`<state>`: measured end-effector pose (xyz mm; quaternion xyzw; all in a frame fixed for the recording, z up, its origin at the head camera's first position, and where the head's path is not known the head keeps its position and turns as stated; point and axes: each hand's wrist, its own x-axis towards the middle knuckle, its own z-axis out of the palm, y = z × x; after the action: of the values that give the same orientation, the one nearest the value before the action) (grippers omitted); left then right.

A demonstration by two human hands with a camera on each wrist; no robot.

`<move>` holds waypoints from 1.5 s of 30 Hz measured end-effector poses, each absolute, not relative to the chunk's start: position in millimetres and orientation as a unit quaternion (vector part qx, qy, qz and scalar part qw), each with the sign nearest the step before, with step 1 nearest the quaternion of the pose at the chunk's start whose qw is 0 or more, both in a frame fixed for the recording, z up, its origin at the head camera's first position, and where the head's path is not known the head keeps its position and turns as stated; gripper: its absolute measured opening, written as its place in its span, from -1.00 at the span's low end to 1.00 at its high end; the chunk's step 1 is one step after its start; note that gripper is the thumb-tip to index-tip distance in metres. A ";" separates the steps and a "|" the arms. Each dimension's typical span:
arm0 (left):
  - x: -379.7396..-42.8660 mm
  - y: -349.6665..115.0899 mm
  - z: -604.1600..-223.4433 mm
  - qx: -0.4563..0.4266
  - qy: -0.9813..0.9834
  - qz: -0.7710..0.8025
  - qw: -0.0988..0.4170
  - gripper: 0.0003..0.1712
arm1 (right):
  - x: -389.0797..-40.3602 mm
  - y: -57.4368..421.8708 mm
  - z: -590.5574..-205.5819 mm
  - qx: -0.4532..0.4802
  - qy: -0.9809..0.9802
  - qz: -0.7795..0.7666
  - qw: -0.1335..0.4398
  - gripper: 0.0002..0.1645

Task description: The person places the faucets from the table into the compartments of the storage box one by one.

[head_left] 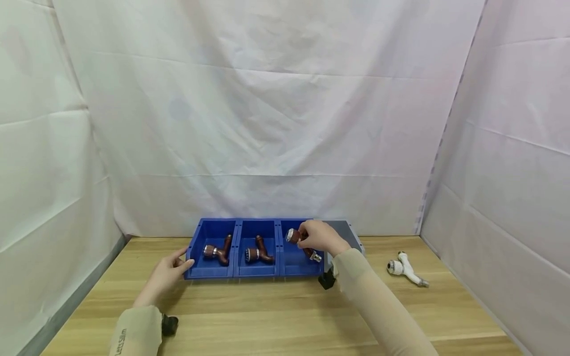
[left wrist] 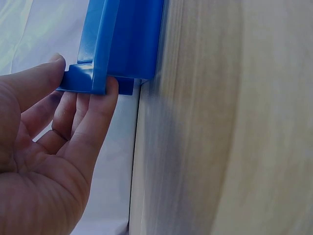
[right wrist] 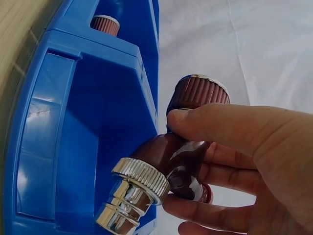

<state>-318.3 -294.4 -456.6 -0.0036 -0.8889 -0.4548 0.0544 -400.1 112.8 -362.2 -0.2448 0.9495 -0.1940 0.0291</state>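
My right hand (head_left: 322, 236) grips a brown tap (right wrist: 168, 149) with a ribbed knob and a chrome hose end, above the third blue bin (head_left: 296, 269). In the right wrist view the thumb lies by the knob and the fingers are behind the body. At the row's left end, my left hand (head_left: 166, 272) pinches the side edge of the first blue bin (left wrist: 100, 49) between thumb and fingers. That bin contains a brown tap (head_left: 224, 253). Another brown tap (head_left: 260, 253) lies in the middle blue bin (head_left: 249, 271).
A grey bin (head_left: 349, 230) adjoins the blue row on the right, partly hidden by my right arm. Farther right, a white tap (head_left: 404, 269) lies on the wooden table (head_left: 267, 316). White cloth (head_left: 267, 123) hangs behind and at both sides.
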 end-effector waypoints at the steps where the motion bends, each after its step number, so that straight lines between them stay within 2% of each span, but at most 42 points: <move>1: -318.6 -294.5 -456.7 -0.002 -0.889 -0.455 0.054 -0.31 | -400.3 112.6 -362.0 -0.244 0.950 -0.193 0.028 -0.88; 45: -318.4 -294.5 -456.7 -0.008 -0.890 -0.452 0.056 -0.33 | -407.4 110.4 -367.9 -0.232 0.950 -0.203 0.034 -0.92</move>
<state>-318.4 -294.5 -456.7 -0.0077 -0.8900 -0.4524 0.0558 -407.4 110.4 -367.9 -0.2324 0.9505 -0.2035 0.0336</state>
